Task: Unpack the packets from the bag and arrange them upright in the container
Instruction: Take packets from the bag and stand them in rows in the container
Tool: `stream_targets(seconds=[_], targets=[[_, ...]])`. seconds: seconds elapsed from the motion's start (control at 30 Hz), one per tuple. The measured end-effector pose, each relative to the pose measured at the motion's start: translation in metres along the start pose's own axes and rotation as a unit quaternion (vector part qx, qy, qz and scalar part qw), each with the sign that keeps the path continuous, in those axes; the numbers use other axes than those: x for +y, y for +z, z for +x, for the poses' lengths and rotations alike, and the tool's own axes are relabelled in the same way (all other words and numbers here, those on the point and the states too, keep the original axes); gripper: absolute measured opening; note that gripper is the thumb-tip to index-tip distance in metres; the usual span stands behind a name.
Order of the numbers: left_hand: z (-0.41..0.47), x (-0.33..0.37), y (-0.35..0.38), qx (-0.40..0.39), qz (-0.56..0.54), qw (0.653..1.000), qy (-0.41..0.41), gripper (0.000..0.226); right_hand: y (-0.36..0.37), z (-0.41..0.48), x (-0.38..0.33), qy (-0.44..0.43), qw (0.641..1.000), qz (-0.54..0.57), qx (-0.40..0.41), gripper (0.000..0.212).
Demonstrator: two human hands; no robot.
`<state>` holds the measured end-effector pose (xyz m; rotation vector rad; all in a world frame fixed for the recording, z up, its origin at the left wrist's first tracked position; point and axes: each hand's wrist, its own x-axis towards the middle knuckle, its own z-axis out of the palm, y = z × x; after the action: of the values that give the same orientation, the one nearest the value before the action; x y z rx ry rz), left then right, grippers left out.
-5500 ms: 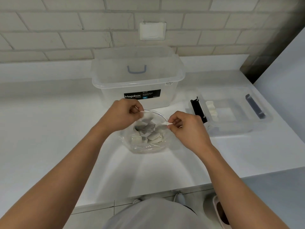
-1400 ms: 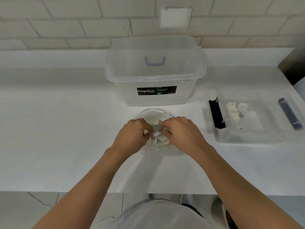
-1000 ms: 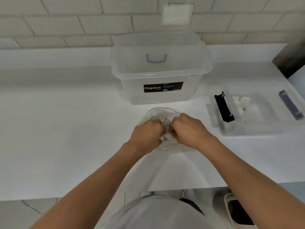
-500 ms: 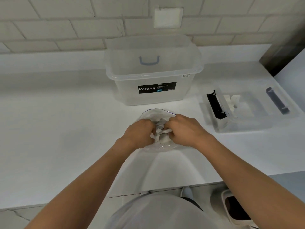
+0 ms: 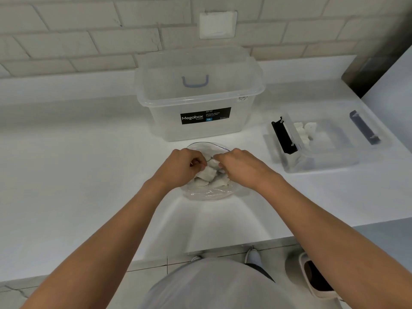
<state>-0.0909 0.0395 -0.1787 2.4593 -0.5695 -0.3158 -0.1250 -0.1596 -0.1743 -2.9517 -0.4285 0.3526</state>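
Both hands meet at the mouth of one clear bag (image 5: 207,194). With curled fingers the left hand (image 5: 180,168) seems to pinch the bag's near edge, and the right hand (image 5: 243,168) pinches one white packet (image 5: 213,162) on top of the pile. One big storage box (image 5: 167,117) stands behind on the counter (image 5: 78,163). One smaller container (image 5: 323,161) is at the right, with about four upright packets (image 5: 304,131) in a row beside its black latch (image 5: 284,136). At least five loose packets (image 5: 208,175) lie jumbled under the fingers, with long axes in different directions.

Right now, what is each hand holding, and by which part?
The left hand and right hand pinch the bag at its mouth, above the packets; whether a packet is pinched too cannot be told.
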Motion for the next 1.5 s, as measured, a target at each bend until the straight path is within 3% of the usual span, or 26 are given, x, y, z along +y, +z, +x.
stream_targets(seconds=[0.07, 0.17, 0.33, 0.53, 0.73, 0.8, 0.9, 1.03, 1.2, 1.5], targets=[[-0.001, -0.002, -0.002, -0.004, 0.002, 1.0, -0.009, 0.013, 0.002, -0.001, 0.001, 0.01, 1.0, 0.015, 0.008, 0.026], [-0.002, -0.005, -0.004, -0.038, 0.044, 0.998, 0.003, 0.021, 0.002, -0.003, 0.001, 0.025, 0.999, 0.034, 0.017, 0.048], [-0.005, 0.004, -0.012, 0.032, 0.03, 0.999, 0.009, 0.019, -0.007, -0.011, 0.001, 0.05, 0.987, 0.12, 0.095, 0.01], [-0.006, 0.029, -0.041, 0.089, 0.003, 0.995, 0.039, 0.02, -0.048, -0.026, 0.009, 0.063, 0.949, 0.225, 0.21, 0.016], [0.009, 0.076, -0.063, 0.161, -0.071, 0.98, 0.091, 0.028, -0.089, -0.056, 0.041, 0.124, 0.901, 0.302, 0.286, 0.005], [0.018, 0.097, -0.063, 0.174, -0.087, 0.973, 0.127, 0.024, -0.104, -0.072, 0.057, 0.129, 0.898, 0.286, 0.31, 0.004], [0.037, 0.129, -0.055, 0.173, -0.096, 0.966, 0.164, 0.016, -0.124, -0.094, 0.087, 0.131, 0.925, 0.213, 0.285, 0.008], [0.068, 0.169, -0.036, 0.17, -0.079, 0.961, 0.204, 0.015, -0.149, -0.116, 0.144, 0.168, 0.907, 0.184, 0.338, 0.014], [0.102, 0.216, -0.01, 0.16, -0.055, 0.963, 0.211, 0.014, -0.145, -0.113, 0.216, 0.212, 0.92, 0.131, 0.301, 0.016], [0.149, 0.245, 0.037, 0.132, -0.025, 0.977, 0.164, 0.011, -0.086, -0.056, 0.289, 0.188, 0.971, 0.12, 0.085, 0.015]])
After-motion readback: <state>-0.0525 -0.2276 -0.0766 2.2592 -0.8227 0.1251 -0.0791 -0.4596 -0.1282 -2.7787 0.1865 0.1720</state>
